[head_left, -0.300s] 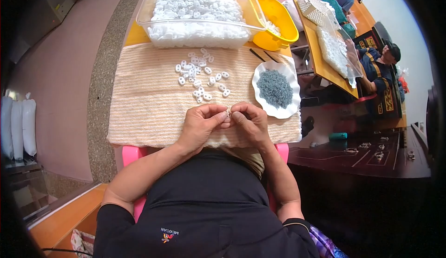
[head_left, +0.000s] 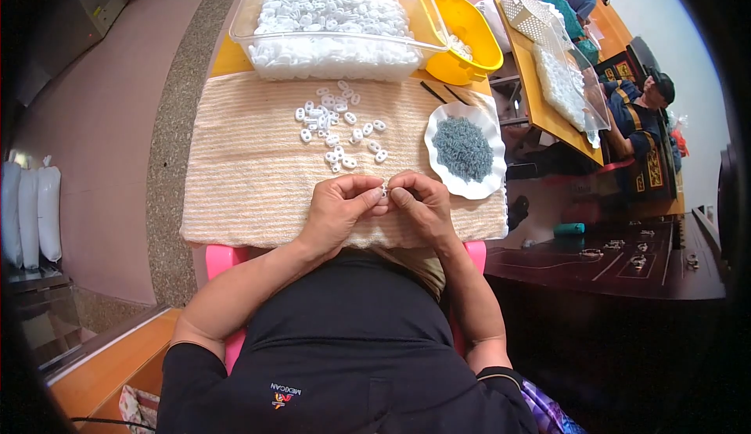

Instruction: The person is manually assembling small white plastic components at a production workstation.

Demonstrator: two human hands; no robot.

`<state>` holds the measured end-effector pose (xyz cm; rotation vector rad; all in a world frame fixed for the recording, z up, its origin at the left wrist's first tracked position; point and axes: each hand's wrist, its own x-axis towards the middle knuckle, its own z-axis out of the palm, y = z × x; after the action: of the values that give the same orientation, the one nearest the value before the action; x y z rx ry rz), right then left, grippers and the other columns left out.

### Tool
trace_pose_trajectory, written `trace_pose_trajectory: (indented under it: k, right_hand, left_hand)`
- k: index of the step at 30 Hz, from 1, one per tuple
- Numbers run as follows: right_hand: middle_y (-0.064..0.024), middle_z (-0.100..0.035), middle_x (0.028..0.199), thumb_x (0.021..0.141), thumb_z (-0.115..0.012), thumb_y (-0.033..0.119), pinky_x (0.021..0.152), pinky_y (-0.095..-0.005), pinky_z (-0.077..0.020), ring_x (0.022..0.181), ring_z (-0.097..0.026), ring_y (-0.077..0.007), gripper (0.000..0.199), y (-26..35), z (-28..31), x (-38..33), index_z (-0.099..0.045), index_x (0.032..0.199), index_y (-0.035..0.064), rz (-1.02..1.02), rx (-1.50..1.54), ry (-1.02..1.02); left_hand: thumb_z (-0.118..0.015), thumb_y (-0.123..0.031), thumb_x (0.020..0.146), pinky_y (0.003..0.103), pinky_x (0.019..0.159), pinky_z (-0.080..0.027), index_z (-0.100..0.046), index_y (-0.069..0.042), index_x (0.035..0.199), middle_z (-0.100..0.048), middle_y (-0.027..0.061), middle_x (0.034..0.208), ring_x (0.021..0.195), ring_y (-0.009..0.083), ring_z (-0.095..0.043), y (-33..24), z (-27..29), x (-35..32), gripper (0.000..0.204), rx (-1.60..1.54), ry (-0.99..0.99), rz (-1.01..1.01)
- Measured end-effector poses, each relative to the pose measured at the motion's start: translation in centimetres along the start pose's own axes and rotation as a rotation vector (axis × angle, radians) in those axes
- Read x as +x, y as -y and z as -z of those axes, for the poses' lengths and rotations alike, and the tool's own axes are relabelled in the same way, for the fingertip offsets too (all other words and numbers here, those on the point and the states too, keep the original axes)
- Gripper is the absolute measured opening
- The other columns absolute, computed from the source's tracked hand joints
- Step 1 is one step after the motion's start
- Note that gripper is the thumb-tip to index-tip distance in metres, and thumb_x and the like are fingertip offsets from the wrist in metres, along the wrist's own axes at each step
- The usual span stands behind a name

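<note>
Both of the person's hands meet over the near part of the striped towel (head_left: pixel 242 164), close to the body. The left grip (head_left: pixel 338 209) is pinched between thumb and forefinger on a small white piece (head_left: pixel 384 190), and the right grip (head_left: pixel 423 206) closes on the same piece from the other side. Fingertips cover most of it, so its exact shape and whether anything is fitted to it cannot be told. Just beyond the hands, loose pieces (head_left: pixel 332 140) lie scattered on the towel, white and oval, many showing two dark holes; some overlap, others lie apart. To their right, near the right grip, a white dish (head_left: pixel 482 191) with a wavy rim holds a heap of grey bits (head_left: pixel 463 148). Two thin dark sticks (head_left: pixel 432 92) lie above the dish, near the towel's far edge. At the far end of the counter (head_left: pixel 222 60), a clear box (head_left: pixel 344 37) is piled with many more white pieces, and a yellow basin (head_left: pixel 490 57) stands beside it with some white pieces inside. Off to the right, another person (head_left: pixel 630 113) sits by a second counter (head_left: pixel 540 104).
</note>
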<state>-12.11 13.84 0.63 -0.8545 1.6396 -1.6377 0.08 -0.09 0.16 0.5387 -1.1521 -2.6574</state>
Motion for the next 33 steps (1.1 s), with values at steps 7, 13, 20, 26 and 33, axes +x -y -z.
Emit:
trace_pose_trajectory:
  k: [7, 13, 20, 26, 33]
  right_hand:
    - [-0.0030, -0.062, 0.094, 0.091, -0.061, 0.005, 0.074, -0.0218, -0.0477, 0.083, -0.057, -0.0073, 0.008, 0.21, -0.01, 0.05, -0.062, 0.094, -0.0023, -0.015, -0.011, -0.005]
    - [-0.0003, -0.063, 0.085, 0.091, -0.060, 0.004, 0.071, -0.0207, -0.0484, 0.078, -0.058, -0.0060, 0.006, 0.66, -0.34, 0.05, -0.062, 0.094, -0.0018, -0.032, -0.030, -0.038]
    - [0.0001, -0.063, 0.084, 0.091, -0.060, 0.004, 0.070, -0.0204, -0.0482, 0.077, -0.058, -0.0055, 0.006, -0.06, -0.05, 0.10, -0.062, 0.093, -0.0016, -0.028, -0.028, -0.029]
    - [-0.0005, -0.064, 0.084, 0.091, -0.061, 0.002, 0.070, -0.0202, -0.0483, 0.077, -0.058, -0.0055, 0.005, 0.01, -0.29, 0.22, -0.062, 0.093, -0.0022, -0.010, -0.007, -0.018]
    - [-0.0012, -0.064, 0.083, 0.090, -0.061, 0.003, 0.068, -0.0204, -0.0486, 0.076, -0.059, -0.0058, 0.006, -0.06, -0.32, 0.22, -0.063, 0.093, -0.0027, -0.028, -0.016, -0.031]
  left_hand:
    - [-0.063, -0.005, 0.090, 0.025, 0.076, -0.056, -0.061, 0.003, 0.105, -0.067, 0.0093, 0.092, 0.079, 0.0126, -0.065, 0.00, -0.02, -0.01, 0.018, 0.000, -0.013, 0.003]
    - [-0.064, -0.006, 0.090, 0.025, 0.076, -0.056, -0.061, 0.003, 0.105, -0.067, 0.0090, 0.092, 0.080, 0.0127, -0.065, 0.13, 0.12, 0.04, 0.018, 0.007, -0.004, -0.005]
    - [-0.063, -0.006, 0.090, 0.025, 0.076, -0.056, -0.060, 0.004, 0.106, -0.066, 0.0096, 0.093, 0.080, 0.0129, -0.065, 0.11, -0.01, 0.06, 0.019, 0.008, -0.007, 0.004]
    - [-0.063, -0.006, 0.090, 0.025, 0.076, -0.056, -0.060, 0.004, 0.106, -0.066, 0.0101, 0.093, 0.080, 0.0131, -0.066, -0.08, 0.08, -0.03, 0.019, 0.019, -0.007, 0.008]
    - [-0.063, -0.005, 0.090, 0.024, 0.075, -0.056, -0.061, 0.005, 0.105, -0.067, 0.0100, 0.092, 0.079, 0.0132, -0.066, 0.06, 0.04, 0.02, 0.018, 0.028, -0.018, -0.009]
